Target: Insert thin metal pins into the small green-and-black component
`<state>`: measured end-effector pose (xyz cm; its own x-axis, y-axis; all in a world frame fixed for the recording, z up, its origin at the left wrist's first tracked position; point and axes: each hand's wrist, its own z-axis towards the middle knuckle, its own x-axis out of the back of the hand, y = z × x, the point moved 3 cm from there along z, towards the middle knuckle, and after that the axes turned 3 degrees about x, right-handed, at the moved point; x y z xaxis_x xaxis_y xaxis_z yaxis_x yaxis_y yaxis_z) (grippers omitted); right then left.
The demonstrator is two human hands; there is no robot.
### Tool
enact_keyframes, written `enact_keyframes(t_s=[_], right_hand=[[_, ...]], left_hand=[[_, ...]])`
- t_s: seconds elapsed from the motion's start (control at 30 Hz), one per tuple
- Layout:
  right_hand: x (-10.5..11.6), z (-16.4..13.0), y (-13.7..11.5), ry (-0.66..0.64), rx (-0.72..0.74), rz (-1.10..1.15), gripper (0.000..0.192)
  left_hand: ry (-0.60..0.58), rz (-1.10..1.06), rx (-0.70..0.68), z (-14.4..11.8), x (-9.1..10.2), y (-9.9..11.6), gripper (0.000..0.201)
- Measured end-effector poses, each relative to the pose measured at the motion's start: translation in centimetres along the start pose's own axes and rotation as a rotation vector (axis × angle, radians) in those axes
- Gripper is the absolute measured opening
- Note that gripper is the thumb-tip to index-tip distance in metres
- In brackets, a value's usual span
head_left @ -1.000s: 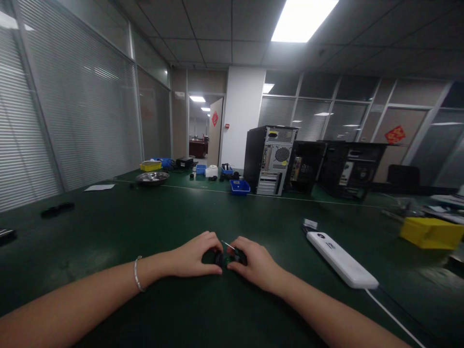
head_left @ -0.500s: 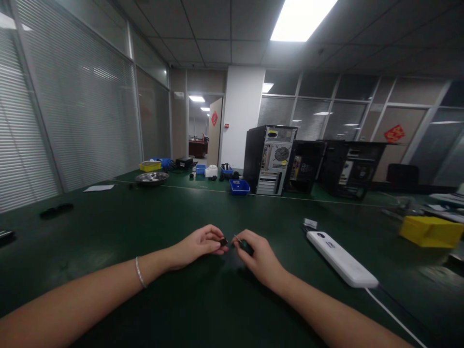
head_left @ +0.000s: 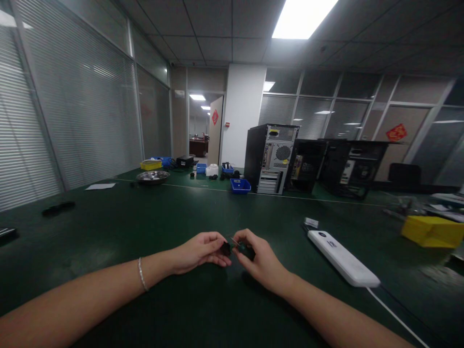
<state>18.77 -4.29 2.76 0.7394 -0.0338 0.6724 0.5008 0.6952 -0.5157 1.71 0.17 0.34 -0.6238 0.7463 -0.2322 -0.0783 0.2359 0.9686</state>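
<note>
Just left of the middle, my left hand [head_left: 204, 252] is closed on a small black part [head_left: 225, 248], pinched between thumb and fingers. The part's exact kind is too small to make out. Close by on the right, my right hand [head_left: 259, 256] wraps round a small screwdriver [head_left: 248, 251] with a dark green handle. Its thin metal shaft points up and left toward the black part; whether the tip touches it I cannot tell. Both hands are low over the dark green tabletop [head_left: 174, 309].
A white power strip [head_left: 342, 258] with a cable lies to the right, a yellow box [head_left: 433, 232] beyond it. Black computer cases [head_left: 270, 159] stand at the back right. A blue tray [head_left: 240, 186], a metal bowl [head_left: 152, 178] and a paper sheet [head_left: 100, 186] lie farther off.
My left hand has turned and lowered slightly, tilting the black part, and its lower fingers are more extended. My right hand stays nearly in place with the screwdriver.
</note>
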Motion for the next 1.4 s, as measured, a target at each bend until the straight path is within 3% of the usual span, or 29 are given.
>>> enact_keyframes(t_s=[0.3,0.6,0.8,1.0,1.13,1.2,1.27,1.4], right_hand=[[0.1,0.0,-0.9,-0.048,0.067,0.026,0.018],[0.0,0.1,-0.9,-0.005,0.081,0.083,0.016],[-0.2,0.0,0.1,0.039,0.036,0.060,0.024],[-0.6,0.1,0.0,0.044,0.031,0.054,0.018],[-0.2,0.1,0.0,0.094,0.035,0.048,0.019],[0.0,0.0,0.2,0.110,0.030,0.041,0.020],[0.1,0.0,0.4,0.107,0.025,0.038,0.020],[0.2,-0.1,0.7,0.081,0.019,0.036,0.021]], left_hand=[[-0.009,0.017,0.007,0.2,0.0,-0.2,0.032],[-0.042,0.049,0.008,0.0,-0.1,0.0,0.031],[-0.006,0.112,0.035,-0.1,0.0,0.0,0.035],[0.028,0.158,-0.024,0.1,-0.4,-0.1,0.031],[0.148,0.094,-0.114,0.6,0.8,0.7,0.028],[0.289,0.035,-0.170,0.8,2.9,1.4,0.025],[0.536,-0.004,-0.203,0.8,5.6,1.9,0.020],[0.670,0.019,-0.213,0.8,8.9,2.4,0.022]])
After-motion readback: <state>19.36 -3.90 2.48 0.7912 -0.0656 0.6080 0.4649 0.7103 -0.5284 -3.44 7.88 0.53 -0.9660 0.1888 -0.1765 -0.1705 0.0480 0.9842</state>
